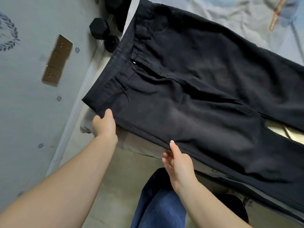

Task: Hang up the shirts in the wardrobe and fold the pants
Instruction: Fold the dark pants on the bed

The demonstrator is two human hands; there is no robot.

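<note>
Pants (189,96) lie spread flat and unfolded on the bed (230,17). Your left hand (103,125) pinches the near waistband corner; your right hand (177,162) pinches the near leg seam. Folding remains undone.

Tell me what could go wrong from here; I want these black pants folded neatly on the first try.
1. The black pants overhang the bed edge; if either grip loosens they may slide toward the floor.
2. The left hand and right hand pinch only the near side seam, so the far leg could drag and crease.
3. The fly looks open, which may bunch the fold.
</note>
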